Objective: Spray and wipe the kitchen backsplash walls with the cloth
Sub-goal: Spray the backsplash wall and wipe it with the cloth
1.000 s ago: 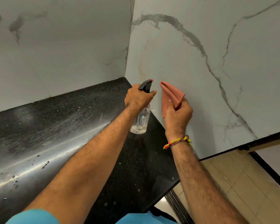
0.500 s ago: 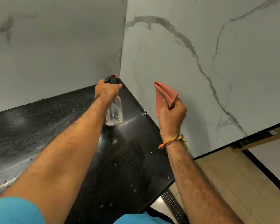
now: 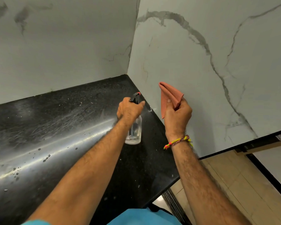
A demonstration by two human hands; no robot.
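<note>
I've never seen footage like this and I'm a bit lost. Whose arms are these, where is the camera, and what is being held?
There is no machine here: these are a person's two bare arms, filmed by a wide-angle camera worn on their head, looking forward and down. That is why the walls seem to bend.

The left hand grips a clear spray bottle by its black trigger top, just above a black countertop. The right hand holds up a folded pink cloth near the white marble-patterned wall, not touching it as far as I can tell. A colourful bracelet sits on that wrist.

The countertop shows wet streaks and droplets. At lower right you see tan floor tiles.
</note>
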